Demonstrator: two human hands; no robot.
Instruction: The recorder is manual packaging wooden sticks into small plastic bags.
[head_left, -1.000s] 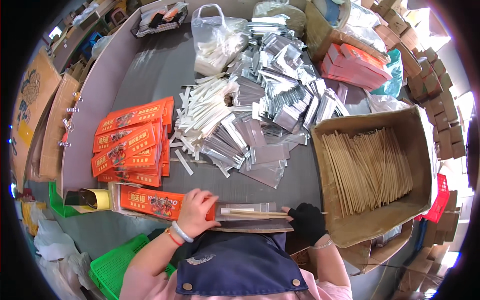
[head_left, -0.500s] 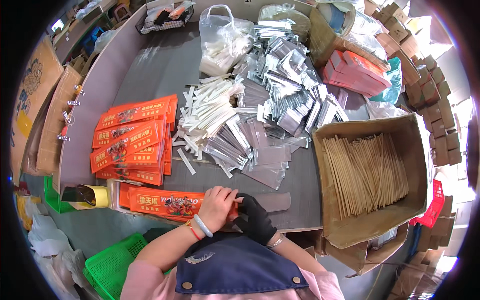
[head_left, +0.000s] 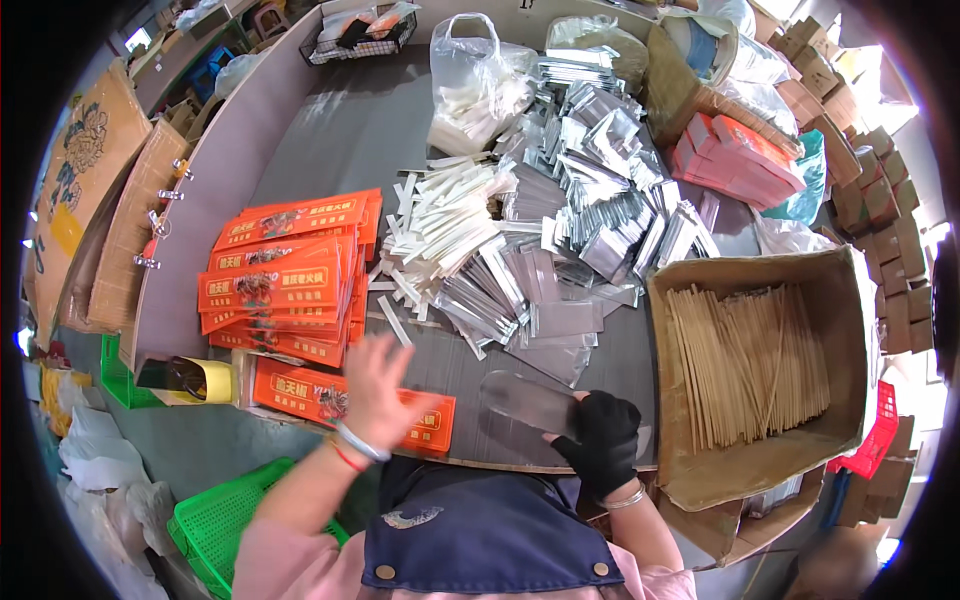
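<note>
Over the right part of the front row of red printed paper sleeves (head_left: pixel 290 392), my bare left hand (head_left: pixel 378 395) hovers with its fingers spread and nothing in it, a little blurred. My right hand (head_left: pixel 600 440), in a black fingerless glove, has its thumb and forefinger at the right end of a clear plastic strip (head_left: pixel 528 402) with a rounded left end. That strip lies low over the dark table near its front edge. Behind my left hand, more red sleeves (head_left: pixel 290 285) are piled in overlapping layers.
White paper-wrapped strips (head_left: pixel 450 215) and clear plastic packets (head_left: pixel 610 190) heap mid-table. At right stands a cardboard box (head_left: pixel 690 485) of wooden chopsticks (head_left: pixel 745 370). A yellow-rimmed holder (head_left: pixel 210 385) sits at the left front corner, above a green basket (head_left: pixel 225 520) lower down.
My hands, together at the table's front edge before, have parted. The left has moved left and opened; the right has moved right with the clear strip. The whole view has shifted slightly.
</note>
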